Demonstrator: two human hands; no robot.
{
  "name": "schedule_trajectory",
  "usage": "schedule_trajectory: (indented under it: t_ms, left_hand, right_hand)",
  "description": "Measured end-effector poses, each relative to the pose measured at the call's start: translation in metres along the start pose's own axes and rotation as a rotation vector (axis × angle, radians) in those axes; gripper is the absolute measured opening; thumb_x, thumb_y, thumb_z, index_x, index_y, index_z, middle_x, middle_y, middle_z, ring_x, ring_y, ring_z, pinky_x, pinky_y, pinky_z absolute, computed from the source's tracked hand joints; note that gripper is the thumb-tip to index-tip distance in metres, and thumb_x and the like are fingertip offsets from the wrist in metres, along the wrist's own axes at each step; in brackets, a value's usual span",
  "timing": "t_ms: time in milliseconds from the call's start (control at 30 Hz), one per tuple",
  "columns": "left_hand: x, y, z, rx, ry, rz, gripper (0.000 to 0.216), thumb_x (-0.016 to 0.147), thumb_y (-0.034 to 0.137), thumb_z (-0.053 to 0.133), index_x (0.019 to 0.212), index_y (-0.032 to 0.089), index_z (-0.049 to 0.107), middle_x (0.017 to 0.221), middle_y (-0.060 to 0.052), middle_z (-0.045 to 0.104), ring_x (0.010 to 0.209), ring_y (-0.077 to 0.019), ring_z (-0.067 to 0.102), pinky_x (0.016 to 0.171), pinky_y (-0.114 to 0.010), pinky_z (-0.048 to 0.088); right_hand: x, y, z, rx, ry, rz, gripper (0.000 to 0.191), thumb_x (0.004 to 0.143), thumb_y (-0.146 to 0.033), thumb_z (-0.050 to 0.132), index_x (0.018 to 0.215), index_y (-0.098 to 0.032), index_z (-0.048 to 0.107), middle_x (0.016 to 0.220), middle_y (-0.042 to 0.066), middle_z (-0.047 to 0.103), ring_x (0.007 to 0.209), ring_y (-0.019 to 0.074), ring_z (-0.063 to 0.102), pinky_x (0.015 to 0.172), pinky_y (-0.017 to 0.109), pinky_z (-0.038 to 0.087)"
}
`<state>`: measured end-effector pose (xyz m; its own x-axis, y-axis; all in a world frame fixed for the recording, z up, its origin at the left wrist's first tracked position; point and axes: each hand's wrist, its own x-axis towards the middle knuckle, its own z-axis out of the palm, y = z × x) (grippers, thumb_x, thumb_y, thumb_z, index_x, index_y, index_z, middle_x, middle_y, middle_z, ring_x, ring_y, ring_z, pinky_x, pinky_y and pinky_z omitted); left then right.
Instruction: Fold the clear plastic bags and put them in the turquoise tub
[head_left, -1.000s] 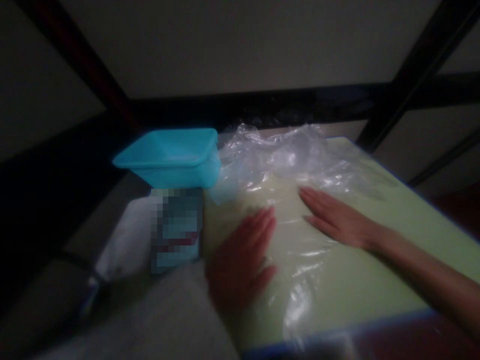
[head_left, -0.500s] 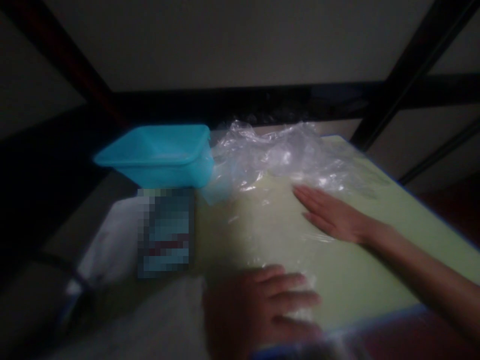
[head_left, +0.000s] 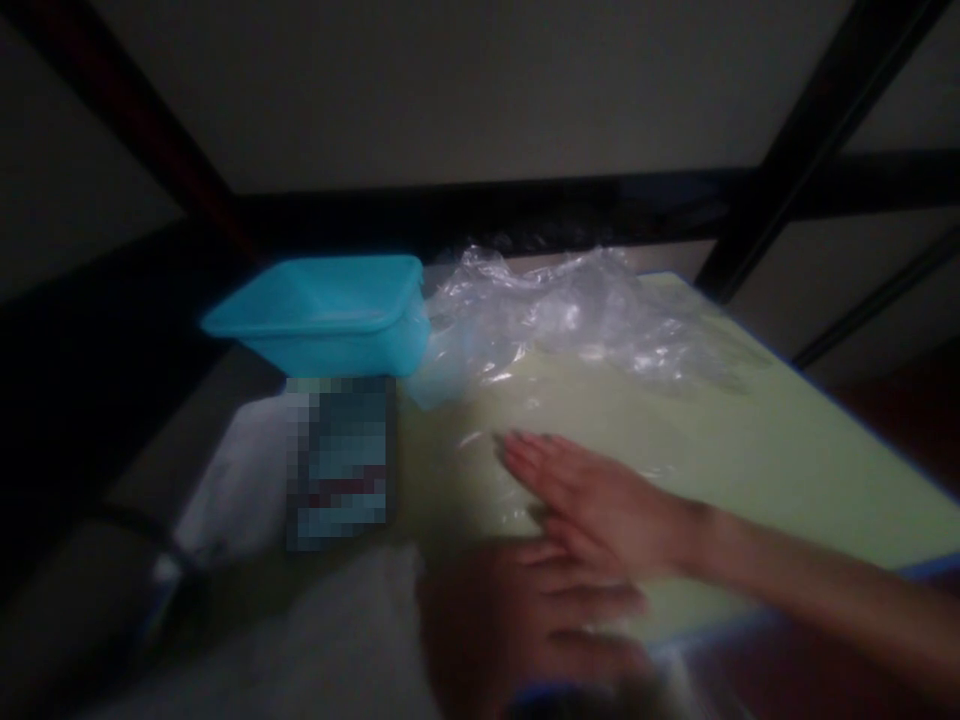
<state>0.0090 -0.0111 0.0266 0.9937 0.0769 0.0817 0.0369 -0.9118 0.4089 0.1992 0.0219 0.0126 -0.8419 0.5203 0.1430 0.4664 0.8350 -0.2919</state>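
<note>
One blurred left hand (head_left: pixel 525 620) seemingly presses plastic (head_left: pixel 570 320).

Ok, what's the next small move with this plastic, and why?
Probably slide the right hand toward the far end, pressing the plastic sheet flat on the green board: it lies crumpled beside the blue tub, with the left hand at the near edge.

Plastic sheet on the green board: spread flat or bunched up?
Partly spread: the plastic sheet lies smooth under the flat right hand, but its far end is crumpled beside the blue tub.
</note>
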Motion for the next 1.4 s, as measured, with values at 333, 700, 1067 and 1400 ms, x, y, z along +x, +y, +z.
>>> schedule_trajectory:
  t_ms: [333, 700, 1067, 1400]
  left_hand:
    - [-0.001, -0.002, 0.000, -0.035, 0.003, -0.011, 0.057, 0.091, 0.060, 0.033, 0.130, 0.025, 0.053, 0.144, -0.004, 0.043, 0.136, -0.0249, 0.034, 0.109, -0.042, 0.035]
    - [0.000, -0.002, -0.003, -0.004, -0.079, -0.005, 0.061, 0.092, 0.062, 0.024, 0.133, 0.027, 0.051, 0.149, -0.003, 0.034, 0.139, -0.0244, 0.027, 0.112, -0.042, 0.030]
    - [-0.003, 0.004, 0.025, 0.303, 0.258, 0.084, 0.050, 0.094, 0.054, 0.030, 0.125, 0.026, 0.056, 0.138, -0.005, 0.052, 0.135, -0.0233, 0.038, 0.110, -0.042, 0.034]
    - [0.004, 0.021, 0.029, 0.431, 0.508, -0.057, 0.025, 0.093, 0.018, 0.043, 0.086, 0.017, 0.067, 0.099, 0.002, 0.074, 0.100, -0.0113, 0.064, 0.101, -0.026, 0.045]
  right_hand:
    - [-0.019, 0.050, -0.001, -0.119, 0.046, 0.105, 0.060, 0.098, -0.037, 0.031, 0.150, -0.016, 0.009, 0.154, 0.009, 0.018, 0.142, 0.0212, 0.016, 0.115, 0.044, 0.022]
    - [-0.034, 0.095, -0.011, -0.214, 0.105, 0.273, 0.058, 0.098, -0.046, 0.024, 0.149, -0.021, 0.015, 0.152, 0.007, 0.025, 0.139, 0.0247, 0.024, 0.113, 0.049, 0.025]
    - [-0.031, 0.086, -0.023, -0.148, 0.186, 0.242, 0.051, 0.097, -0.040, 0.031, 0.141, -0.014, 0.038, 0.146, 0.013, 0.040, 0.135, 0.0255, 0.035, 0.110, 0.048, 0.031]
    - [-0.028, 0.078, -0.028, -0.137, 0.270, 0.221, 0.047, 0.097, -0.038, 0.032, 0.130, -0.009, 0.048, 0.130, 0.018, 0.055, 0.117, 0.0282, 0.053, 0.097, 0.047, 0.045]
